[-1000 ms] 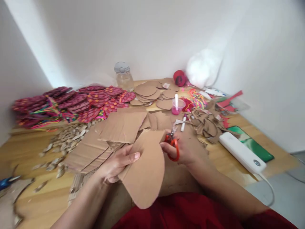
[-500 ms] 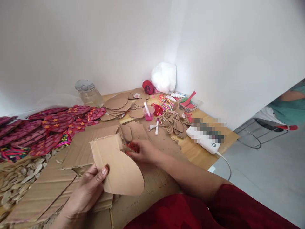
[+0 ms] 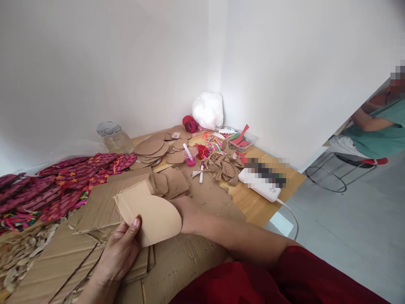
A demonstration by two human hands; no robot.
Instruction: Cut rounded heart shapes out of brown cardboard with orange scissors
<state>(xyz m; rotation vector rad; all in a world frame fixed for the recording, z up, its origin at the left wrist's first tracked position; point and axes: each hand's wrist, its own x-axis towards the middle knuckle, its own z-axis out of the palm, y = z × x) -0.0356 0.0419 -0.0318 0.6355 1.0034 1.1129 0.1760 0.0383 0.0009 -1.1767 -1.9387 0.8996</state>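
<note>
A brown cardboard piece [image 3: 155, 217] with a rounded right side and a straight, ragged left edge is held up over the table. My left hand [image 3: 123, 245] grips its lower left, thumb on top and fingers beneath. At the rounded edge, my right hand [image 3: 190, 215] reaches behind the cardboard. Its fingers are hidden, so what it holds does not show. Under both hands lie flat cardboard sheets [image 3: 190, 261], with torn cardboard offcuts [image 3: 172, 181] just beyond.
Rounded cardboard cutouts [image 3: 150, 147] lie behind, near a jar [image 3: 114, 137]. A pink-filled cup [image 3: 190, 157], a marker [image 3: 201, 173], curled cardboard scraps [image 3: 226, 166] and a white power strip [image 3: 259, 185] are to the right. Decorated pink pieces [image 3: 69, 177] fill the left. A person [image 3: 373, 131] sits far right.
My right hand has moved behind the cardboard; the red thing at its fingers is now hidden. The cardboard appears slightly turned and further left. The camera view has shifted.
</note>
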